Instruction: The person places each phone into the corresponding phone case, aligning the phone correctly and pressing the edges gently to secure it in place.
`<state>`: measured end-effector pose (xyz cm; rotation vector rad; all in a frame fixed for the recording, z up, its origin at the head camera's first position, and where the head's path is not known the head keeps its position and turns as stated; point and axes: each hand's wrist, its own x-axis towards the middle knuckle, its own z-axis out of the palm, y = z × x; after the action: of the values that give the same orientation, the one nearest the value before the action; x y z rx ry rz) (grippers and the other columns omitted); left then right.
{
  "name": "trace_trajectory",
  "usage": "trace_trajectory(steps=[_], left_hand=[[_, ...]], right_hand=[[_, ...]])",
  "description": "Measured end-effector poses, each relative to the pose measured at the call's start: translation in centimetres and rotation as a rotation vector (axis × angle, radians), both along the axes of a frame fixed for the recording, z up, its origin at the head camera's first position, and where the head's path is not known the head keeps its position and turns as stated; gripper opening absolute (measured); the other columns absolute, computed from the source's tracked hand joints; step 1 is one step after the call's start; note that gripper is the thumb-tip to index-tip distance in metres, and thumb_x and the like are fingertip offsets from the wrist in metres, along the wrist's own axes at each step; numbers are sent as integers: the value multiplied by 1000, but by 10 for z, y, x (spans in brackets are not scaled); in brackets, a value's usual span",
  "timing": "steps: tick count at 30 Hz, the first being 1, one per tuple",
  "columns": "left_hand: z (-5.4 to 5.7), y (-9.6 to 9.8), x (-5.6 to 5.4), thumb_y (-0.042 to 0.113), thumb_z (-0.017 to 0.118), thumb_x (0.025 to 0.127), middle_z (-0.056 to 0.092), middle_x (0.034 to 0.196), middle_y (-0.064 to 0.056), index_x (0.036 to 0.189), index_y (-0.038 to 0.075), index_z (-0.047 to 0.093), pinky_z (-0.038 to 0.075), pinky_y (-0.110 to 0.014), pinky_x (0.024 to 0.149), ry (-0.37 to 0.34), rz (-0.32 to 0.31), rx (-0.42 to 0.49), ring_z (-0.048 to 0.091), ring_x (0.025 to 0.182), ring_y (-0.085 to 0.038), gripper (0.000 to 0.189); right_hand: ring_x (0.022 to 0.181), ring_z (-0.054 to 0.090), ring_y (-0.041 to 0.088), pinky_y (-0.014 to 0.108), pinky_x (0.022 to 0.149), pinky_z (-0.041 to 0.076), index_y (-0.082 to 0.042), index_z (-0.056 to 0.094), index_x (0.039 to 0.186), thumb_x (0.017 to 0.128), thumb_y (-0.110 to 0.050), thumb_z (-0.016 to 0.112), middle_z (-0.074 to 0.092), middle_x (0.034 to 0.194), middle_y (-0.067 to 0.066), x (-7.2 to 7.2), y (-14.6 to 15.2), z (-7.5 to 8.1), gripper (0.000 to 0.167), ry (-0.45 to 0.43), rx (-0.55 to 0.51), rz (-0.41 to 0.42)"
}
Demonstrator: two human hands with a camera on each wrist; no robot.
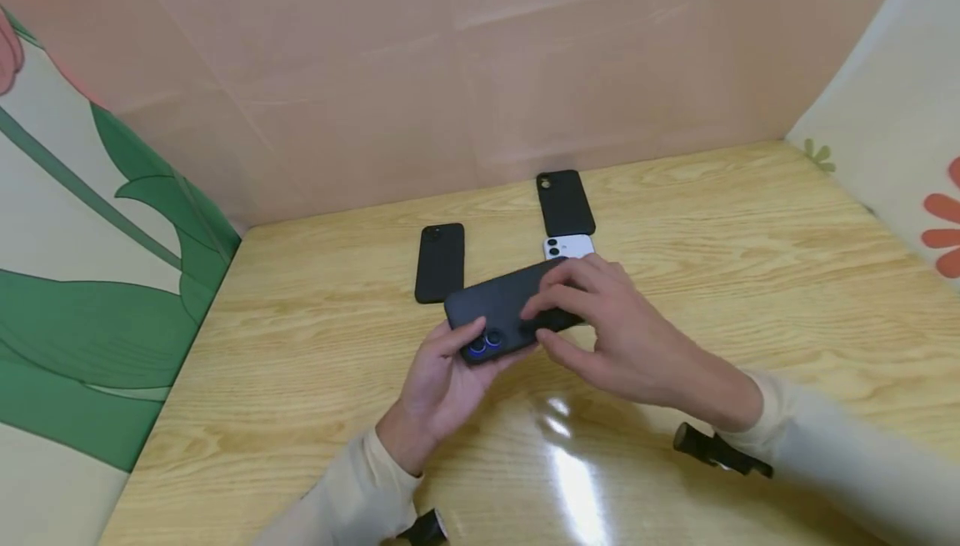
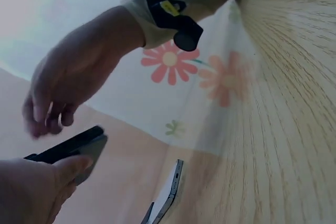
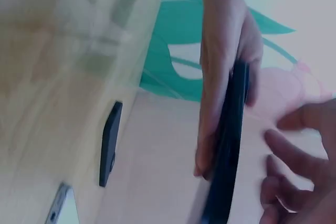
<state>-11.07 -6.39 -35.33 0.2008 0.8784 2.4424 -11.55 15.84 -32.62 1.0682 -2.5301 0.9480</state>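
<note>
My left hand (image 1: 450, 388) holds a dark phone (image 1: 498, 300), its thumb over the back near the camera lenses and the fingers underneath. My right hand (image 1: 633, 338) hovers over the far end of that phone with loosely bent fingers. In the right wrist view a gap separates the right fingers (image 3: 294, 150) from the phone (image 3: 228, 145). Beyond the held phone lies a white phone (image 1: 567, 244), partly hidden by it and the right hand. The left wrist view also shows the white phone (image 2: 165, 195), edge on.
Behind the hands, a black phone or phone case (image 1: 440, 262) lies on the left. A black phone case (image 1: 566, 202) with a camera cutout lies at the back, just beyond the white phone. The wood-grain table (image 1: 300, 346) meets a pink backdrop (image 1: 337, 112) and printed side panels.
</note>
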Motion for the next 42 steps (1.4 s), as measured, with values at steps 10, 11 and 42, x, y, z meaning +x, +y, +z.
trace_trajectory(steps=[10, 11, 42], left_hand=[[1, 6, 3, 8, 30, 108, 34, 159, -12, 155, 1, 22, 37, -34, 115, -26, 198, -9, 42, 141, -20, 49], [1, 7, 5, 9, 30, 108, 35, 158, -11, 155, 2, 22, 39, -30, 112, -29, 192, -21, 43, 138, -17, 48], [3, 24, 12, 8, 50, 103, 64, 127, -6, 138, -12, 47, 52, -21, 95, -20, 324, -386, 64, 108, -8, 41]], right_hand=[[61, 52, 13, 24, 49, 39, -10, 65, 96, 105, -39, 47, 57, 73, 0, 3, -19, -16, 35, -886, -211, 118], [61, 51, 14, 24, 49, 39, -7, 64, 95, 105, -38, 47, 56, 73, 1, 2, -20, -18, 37, -951, -277, 124], [58, 43, 3, 17, 53, 35, -20, 66, 107, 95, -22, 68, 52, 66, -11, 3, -27, -22, 12, -936, -832, -157]])
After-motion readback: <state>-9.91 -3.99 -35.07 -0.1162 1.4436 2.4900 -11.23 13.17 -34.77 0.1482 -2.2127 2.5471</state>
